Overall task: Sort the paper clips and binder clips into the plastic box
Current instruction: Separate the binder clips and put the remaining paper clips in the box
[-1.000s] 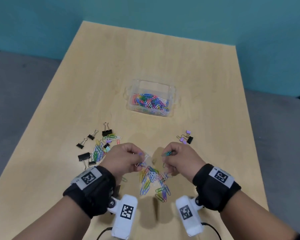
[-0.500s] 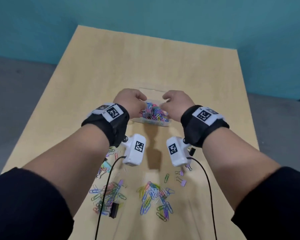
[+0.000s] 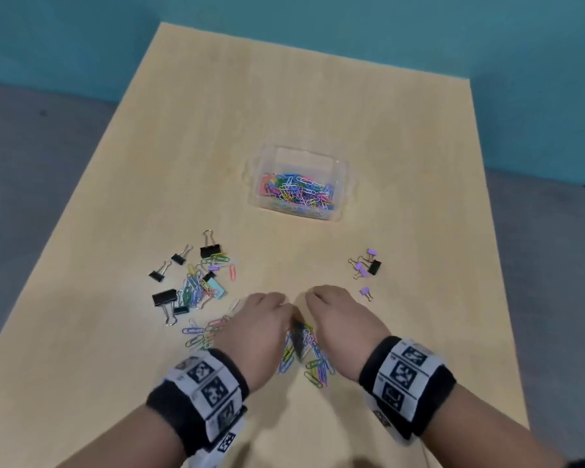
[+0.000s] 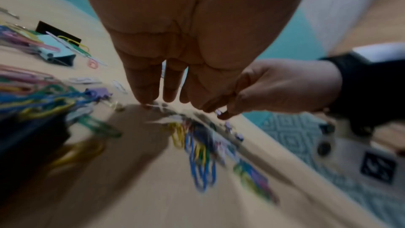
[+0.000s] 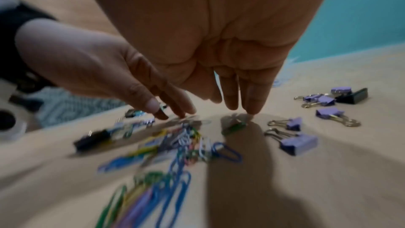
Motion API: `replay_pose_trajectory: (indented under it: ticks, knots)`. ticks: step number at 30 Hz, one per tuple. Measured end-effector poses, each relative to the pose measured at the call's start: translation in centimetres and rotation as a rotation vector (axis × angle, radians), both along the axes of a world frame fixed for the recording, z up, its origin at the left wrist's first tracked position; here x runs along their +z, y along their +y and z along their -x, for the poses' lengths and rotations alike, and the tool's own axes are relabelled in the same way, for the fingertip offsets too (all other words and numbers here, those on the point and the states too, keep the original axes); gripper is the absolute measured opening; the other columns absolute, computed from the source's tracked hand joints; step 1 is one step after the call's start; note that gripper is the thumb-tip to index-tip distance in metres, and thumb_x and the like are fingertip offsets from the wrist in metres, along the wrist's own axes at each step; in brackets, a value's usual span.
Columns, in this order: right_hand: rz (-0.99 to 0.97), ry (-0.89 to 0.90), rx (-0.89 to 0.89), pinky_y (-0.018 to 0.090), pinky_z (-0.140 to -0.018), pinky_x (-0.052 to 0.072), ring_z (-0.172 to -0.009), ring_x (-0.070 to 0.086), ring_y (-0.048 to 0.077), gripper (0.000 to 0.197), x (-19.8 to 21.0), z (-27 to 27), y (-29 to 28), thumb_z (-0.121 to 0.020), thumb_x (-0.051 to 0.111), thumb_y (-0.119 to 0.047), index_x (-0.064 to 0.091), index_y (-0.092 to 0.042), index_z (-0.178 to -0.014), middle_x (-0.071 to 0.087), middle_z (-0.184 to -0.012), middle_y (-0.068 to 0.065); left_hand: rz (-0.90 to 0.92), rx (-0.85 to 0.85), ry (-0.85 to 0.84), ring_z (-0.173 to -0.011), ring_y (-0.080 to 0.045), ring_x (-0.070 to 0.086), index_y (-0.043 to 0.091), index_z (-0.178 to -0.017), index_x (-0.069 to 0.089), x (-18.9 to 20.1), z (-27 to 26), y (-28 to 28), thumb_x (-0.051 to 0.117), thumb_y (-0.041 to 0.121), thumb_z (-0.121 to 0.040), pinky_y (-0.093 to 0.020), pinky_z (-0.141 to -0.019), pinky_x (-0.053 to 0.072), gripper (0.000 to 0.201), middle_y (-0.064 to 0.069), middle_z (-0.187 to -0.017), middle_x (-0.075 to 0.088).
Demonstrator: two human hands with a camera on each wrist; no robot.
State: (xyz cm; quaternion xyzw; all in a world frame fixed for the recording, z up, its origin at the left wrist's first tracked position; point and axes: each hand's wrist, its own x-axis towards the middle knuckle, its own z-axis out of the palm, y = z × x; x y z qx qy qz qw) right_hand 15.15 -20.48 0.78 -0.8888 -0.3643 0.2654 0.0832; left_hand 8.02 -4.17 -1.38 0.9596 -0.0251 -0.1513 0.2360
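The clear plastic box (image 3: 341,201) stands mid-table with several coloured paper clips (image 3: 298,192) inside. Both hands hover low over a loose pile of paper clips (image 3: 313,361) near the front edge. My left hand (image 3: 282,310) reaches down with straight fingers (image 4: 145,93), and their tips touch the table at the pile's edge. My right hand (image 3: 311,298) also points straight fingers (image 5: 252,100) down, touching the table beside a green paper clip (image 5: 233,126). Neither hand plainly holds a clip; the wrist views are blurred.
A mixed heap of paper clips and black binder clips (image 3: 196,285) lies to the left. Several purple binder clips and a black one (image 3: 365,266) lie to the right. The wooden table (image 3: 284,96) ends at a teal wall; grey floor flanks it.
Half a second ago both hands were over the box. They have pulled back towards me and dropped onto the near pile of paper clips.
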Motion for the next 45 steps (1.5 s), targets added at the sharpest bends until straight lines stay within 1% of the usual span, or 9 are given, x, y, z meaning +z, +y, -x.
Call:
replay_pose_trajectory:
  ticks: [7,12,16,19,22,27,33,38,45]
  knots:
    - [0.127,-0.193,0.069,0.041,-0.090,0.053,-0.109,0.062,0.038,0.075,-1.4,4.8,-2.2,-0.042,0.075,-0.011,0.064,0.007,-0.113,0.063,-0.117,0.026,-0.199,-0.273,-0.076,-0.123,-0.035,0.048,0.002,-0.125,0.054,-2.9,2.3,-1.2,0.056,0.012,-0.077,-0.043,-0.097,0.047,0.050,-0.014,-0.135,0.051]
    - [0.026,-0.107,0.060,0.042,-0.099,0.047,-0.124,0.050,0.036,0.070,-2.5,7.8,-4.6,-0.061,0.064,-0.007,0.051,0.003,-0.130,0.053,-0.133,0.022,-0.083,-0.166,-0.092,-0.110,-0.026,0.055,0.014,-0.117,0.056,-2.1,4.3,-0.9,0.047,0.018,-0.082,-0.038,-0.086,0.053,0.037,-0.003,-0.119,0.060]
    - [-0.118,-0.052,-0.162,0.028,-0.104,0.034,-0.123,0.039,0.026,0.061,-1.9,8.3,-5.9,-0.085,0.057,-0.020,0.034,-0.015,-0.142,0.041,-0.138,0.002,-0.040,0.018,0.049,-0.117,-0.026,0.039,0.018,-0.141,0.035,-0.8,5.0,-1.0,0.063,0.034,-0.082,-0.036,-0.098,0.041,0.067,0.000,-0.134,0.043]
    - [-0.043,-0.022,-0.214,0.029,-0.098,0.036,-0.114,0.034,0.023,0.075,-1.9,8.5,-5.3,-0.084,0.060,-0.042,0.021,-0.024,-0.146,0.035,-0.134,-0.003,-0.086,0.045,0.075,-0.112,-0.025,0.036,0.022,-0.142,0.030,-0.7,4.5,-2.0,0.066,0.038,-0.079,-0.035,-0.097,0.037,0.075,0.000,-0.128,0.039]
    - [-0.044,-0.012,-0.271,0.030,-0.093,0.038,-0.107,0.033,0.021,0.076,-2.7,8.1,-3.6,-0.083,0.064,-0.036,0.021,-0.027,-0.146,0.035,-0.127,-0.002,-0.069,0.077,0.050,-0.104,-0.024,0.040,0.024,-0.133,0.041,-1.1,3.6,-2.9,0.066,0.034,-0.079,-0.037,-0.090,0.042,0.060,-0.001,-0.119,0.041]
    - [-0.115,0.000,-0.346,0.030,-0.080,0.045,-0.100,0.036,0.019,0.037,-3.0,6.5,-1.2,-0.087,0.054,-0.013,0.045,-0.025,-0.121,0.037,-0.113,0.000,0.013,0.182,0.012,-0.093,-0.027,0.048,0.017,-0.106,0.060,-1.9,2.3,-3.3,0.058,0.017,-0.082,-0.036,-0.078,0.044,0.024,-0.005,-0.103,0.047]
    - [-0.102,0.063,-0.353,0.041,-0.069,0.050,-0.078,0.051,0.026,0.013,-2.9,4.3,-0.4,-0.089,0.049,-0.011,0.048,-0.017,-0.100,0.040,-0.105,0.003,0.014,0.268,-0.003,-0.083,-0.031,0.053,0.011,-0.091,0.062,-2.4,1.4,-3.3,0.056,0.015,-0.084,-0.038,-0.067,0.045,0.010,-0.009,-0.094,0.051]
    - [-0.053,0.102,-0.365,0.037,-0.063,0.046,-0.071,0.052,0.027,0.009,-2.4,3.4,-0.4,-0.089,0.052,-0.010,0.045,-0.016,-0.091,0.040,-0.094,-0.001,0.032,0.286,0.026,-0.070,-0.028,0.048,0.011,-0.081,0.058,-2.4,0.8,-3.0,0.054,0.011,-0.084,-0.031,-0.058,0.032,0.004,-0.005,-0.086,0.045]
    - [-0.098,0.168,-0.413,0.035,-0.063,0.040,-0.074,0.050,0.023,0.018,-2.2,2.2,-1.0,-0.088,0.053,-0.016,0.041,-0.025,-0.077,0.047,-0.083,-0.001,-0.032,0.181,0.056,-0.071,-0.023,0.045,0.020,-0.092,0.055,-2.1,-0.1,-3.1,0.049,0.011,-0.087,-0.033,-0.060,0.041,0.012,-0.003,-0.094,0.045]
